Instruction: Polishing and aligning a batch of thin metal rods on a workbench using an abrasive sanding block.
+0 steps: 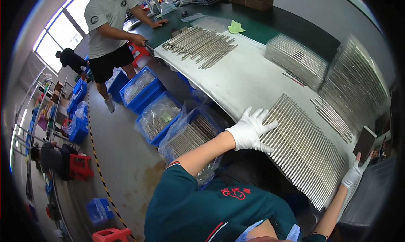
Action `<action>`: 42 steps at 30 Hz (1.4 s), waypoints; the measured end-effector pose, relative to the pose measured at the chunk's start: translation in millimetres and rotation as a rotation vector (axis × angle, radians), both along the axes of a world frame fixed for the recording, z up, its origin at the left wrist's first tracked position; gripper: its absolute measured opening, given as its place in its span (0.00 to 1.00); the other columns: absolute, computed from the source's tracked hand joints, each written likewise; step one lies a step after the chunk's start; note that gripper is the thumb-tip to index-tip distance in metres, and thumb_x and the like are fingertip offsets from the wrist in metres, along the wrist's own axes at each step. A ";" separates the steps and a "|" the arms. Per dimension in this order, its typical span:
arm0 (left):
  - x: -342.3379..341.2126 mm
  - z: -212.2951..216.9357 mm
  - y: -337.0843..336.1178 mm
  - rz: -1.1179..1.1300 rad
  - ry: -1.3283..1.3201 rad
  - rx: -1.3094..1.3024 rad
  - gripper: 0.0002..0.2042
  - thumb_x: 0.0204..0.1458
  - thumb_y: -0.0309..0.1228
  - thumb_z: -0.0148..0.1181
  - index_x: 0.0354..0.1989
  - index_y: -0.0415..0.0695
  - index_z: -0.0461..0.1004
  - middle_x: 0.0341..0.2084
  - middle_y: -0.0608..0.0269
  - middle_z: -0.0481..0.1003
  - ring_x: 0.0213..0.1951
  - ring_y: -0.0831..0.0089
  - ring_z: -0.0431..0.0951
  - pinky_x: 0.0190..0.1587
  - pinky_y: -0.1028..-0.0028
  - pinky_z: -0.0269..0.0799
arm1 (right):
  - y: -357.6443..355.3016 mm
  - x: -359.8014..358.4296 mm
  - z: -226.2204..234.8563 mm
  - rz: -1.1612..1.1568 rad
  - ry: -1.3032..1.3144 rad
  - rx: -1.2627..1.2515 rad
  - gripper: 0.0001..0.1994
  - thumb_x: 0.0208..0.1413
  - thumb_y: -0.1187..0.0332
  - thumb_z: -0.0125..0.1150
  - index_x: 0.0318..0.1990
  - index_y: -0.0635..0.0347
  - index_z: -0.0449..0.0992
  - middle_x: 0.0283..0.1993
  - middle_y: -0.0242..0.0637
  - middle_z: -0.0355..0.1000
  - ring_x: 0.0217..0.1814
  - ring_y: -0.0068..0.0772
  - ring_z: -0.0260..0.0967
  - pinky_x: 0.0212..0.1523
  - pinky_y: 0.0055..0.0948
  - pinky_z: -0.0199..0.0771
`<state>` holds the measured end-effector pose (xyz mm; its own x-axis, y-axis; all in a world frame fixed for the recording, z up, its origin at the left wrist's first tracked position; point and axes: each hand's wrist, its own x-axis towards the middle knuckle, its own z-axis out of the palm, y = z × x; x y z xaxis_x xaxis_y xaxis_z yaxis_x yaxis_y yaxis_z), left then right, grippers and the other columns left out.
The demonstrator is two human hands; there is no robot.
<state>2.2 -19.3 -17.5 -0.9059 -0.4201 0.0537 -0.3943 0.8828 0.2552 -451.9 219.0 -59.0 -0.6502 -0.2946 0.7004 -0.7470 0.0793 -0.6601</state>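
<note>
My left hand (253, 130), in a white glove, rests with fingers spread on the near left end of a row of slim silvery metal rods (306, 149). The rods lie side by side on the white-covered table (249, 79). At the row's right end, my right hand (355, 174) wears a white glove with a bare fingertip showing. Its fingers point upward and pinch the lower edge of a dark flat rectangular block (364, 141). How firmly they grip it is hard to make out. Several loose rods (332, 119) lie just beyond the row.
Bagged rods stand in stacks (354, 79) and a clear tray stack (296, 56) at the far right. Another rod pile (200, 46) lies farther left. Blue crates (156, 117) stand on the floor beside the table. A co-worker (107, 27) stands at its far left corner.
</note>
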 end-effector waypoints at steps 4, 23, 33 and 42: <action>-26.5 -5.2 -8.1 -0.064 -0.030 0.015 0.48 0.47 0.71 0.46 0.69 0.46 0.58 0.66 0.32 0.54 0.71 0.42 0.48 0.68 0.40 0.41 | 0.6 -7.1 2.7 -0.139 0.050 -0.009 0.29 0.63 0.64 0.60 0.69 0.61 0.59 0.71 0.42 0.59 0.70 0.33 0.57 0.68 0.29 0.55; -31.1 6.0 -30.0 -0.199 -0.070 -0.020 0.48 0.47 0.74 0.41 0.69 0.49 0.58 0.66 0.37 0.56 0.68 0.36 0.50 0.69 0.45 0.41 | -1.6 26.8 8.3 -0.102 -0.232 -0.001 0.32 0.61 0.64 0.62 0.71 0.57 0.57 0.66 0.39 0.63 0.65 0.29 0.62 0.66 0.28 0.59; -41.1 5.2 -11.5 -0.132 0.037 -0.024 0.50 0.42 0.74 0.47 0.66 0.46 0.62 0.63 0.40 0.62 0.66 0.38 0.56 0.66 0.39 0.42 | -8.0 28.1 7.7 -0.075 -0.170 0.081 0.31 0.61 0.66 0.62 0.70 0.55 0.59 0.67 0.39 0.63 0.65 0.29 0.61 0.66 0.27 0.59; -51.5 7.2 1.0 -0.242 0.011 0.006 0.50 0.41 0.76 0.44 0.67 0.48 0.62 0.64 0.44 0.62 0.66 0.39 0.56 0.66 0.37 0.41 | -11.7 30.9 9.3 -0.085 -0.212 0.056 0.32 0.61 0.65 0.63 0.70 0.54 0.59 0.66 0.39 0.63 0.64 0.29 0.62 0.65 0.26 0.59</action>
